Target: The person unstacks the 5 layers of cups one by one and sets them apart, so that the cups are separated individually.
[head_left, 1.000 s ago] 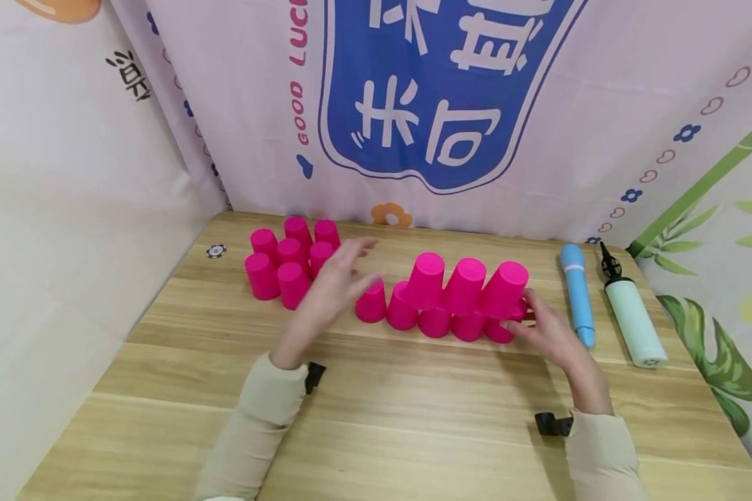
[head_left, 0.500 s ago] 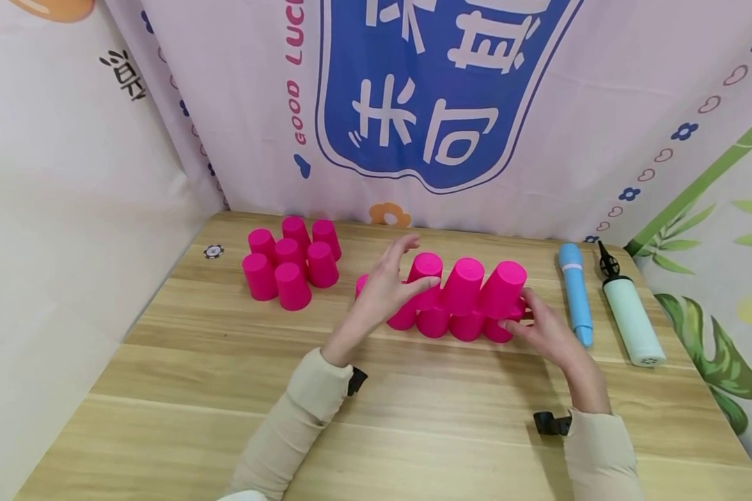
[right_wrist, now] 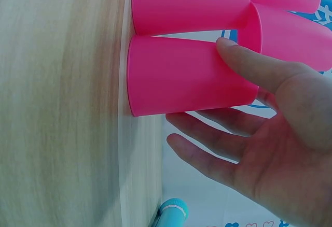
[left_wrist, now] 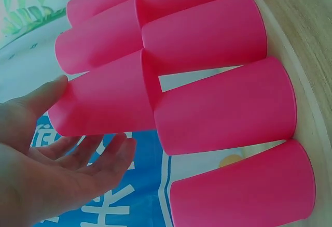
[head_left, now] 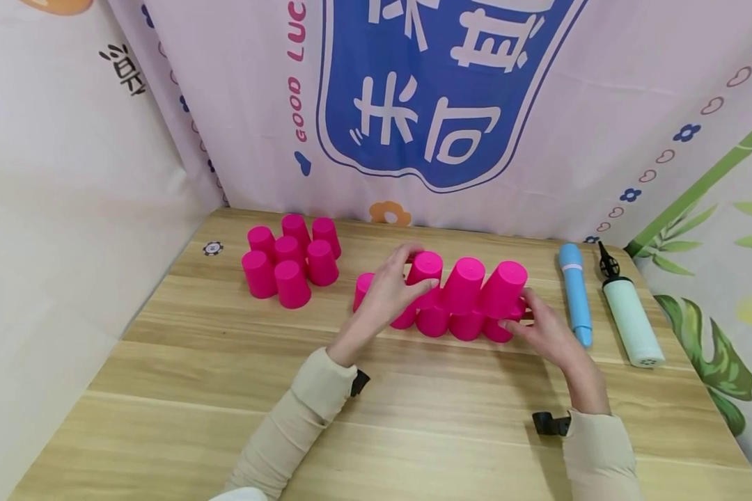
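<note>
Several pink cups stand upside down in a row on the wooden table, and three more sit upside down on top of them. My left hand (head_left: 385,289) is around the left upper cup (head_left: 429,266), thumb on the near side and fingers reaching behind. In the left wrist view the thumb touches that cup near its base, with the fingers close along its other side. At the row's right end, my right hand (head_left: 548,334) holds the last lower cup (right_wrist: 181,74), its thumb on the near face and its fingers on the outer side.
A loose group of several pink cups (head_left: 293,285) stands upside down at the back left. Right of the row lie a blue microphone-shaped thing (head_left: 576,296) and a pale green hand pump (head_left: 633,320). A printed curtain (head_left: 257,139) hangs behind the table (head_left: 445,431).
My left hand has moved right from near the loose cup group to the left upper cup, and its fingers have closed in around it. The right hand has stayed at the row's end.
</note>
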A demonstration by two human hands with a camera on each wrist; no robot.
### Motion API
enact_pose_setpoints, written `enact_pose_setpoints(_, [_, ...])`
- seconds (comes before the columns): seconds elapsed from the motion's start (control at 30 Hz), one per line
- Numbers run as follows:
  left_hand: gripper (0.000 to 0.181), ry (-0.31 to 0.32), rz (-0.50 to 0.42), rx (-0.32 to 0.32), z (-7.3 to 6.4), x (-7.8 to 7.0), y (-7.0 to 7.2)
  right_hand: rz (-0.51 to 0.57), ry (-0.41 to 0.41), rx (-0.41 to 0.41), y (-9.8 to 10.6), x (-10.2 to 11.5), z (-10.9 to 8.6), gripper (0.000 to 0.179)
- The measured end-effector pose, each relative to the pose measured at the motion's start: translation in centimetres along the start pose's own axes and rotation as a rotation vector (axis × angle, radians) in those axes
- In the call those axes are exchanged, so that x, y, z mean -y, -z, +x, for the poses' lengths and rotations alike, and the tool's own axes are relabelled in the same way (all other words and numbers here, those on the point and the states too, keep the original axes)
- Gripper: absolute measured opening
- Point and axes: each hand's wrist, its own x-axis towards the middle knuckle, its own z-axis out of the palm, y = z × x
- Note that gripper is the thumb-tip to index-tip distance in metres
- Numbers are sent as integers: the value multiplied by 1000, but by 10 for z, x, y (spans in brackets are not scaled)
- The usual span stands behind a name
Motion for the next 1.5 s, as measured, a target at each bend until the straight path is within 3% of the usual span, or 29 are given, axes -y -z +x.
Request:
enact_pose_setpoints(0.2, [57, 15, -8, -65, -4, -2, 12, -2, -8, -1, -2, 0, 0, 66])
enact_pose_setpoints(0.4, [58, 36, 45, -115, -11, -6, 35, 3, -9, -2, -3, 0, 0, 65])
enact_pose_setpoints(0.7, [57, 90, 131, -181, -23, 3, 84, -1, -28, 3, -3, -2, 0, 66])
enact_pose_setpoints(0.9, [59, 190, 186, -240, -28, 17, 122, 4, -26, 9, -3, -2, 1, 65])
enact_pose_setpoints(1.07, [60, 267, 185, -223, -35, 26, 145, -12, -25, 5, -2, -2, 0, 65])
enact_pose_setpoints(1.27, [63, 337, 151, -128, -43, 28, 167, -18, -20, 2, 0, -1, 1, 65])
enact_pose_setpoints(1.5, [62, 338, 152, -99, -55, 30, 185, -10, -17, 6, 0, 0, 2, 64])
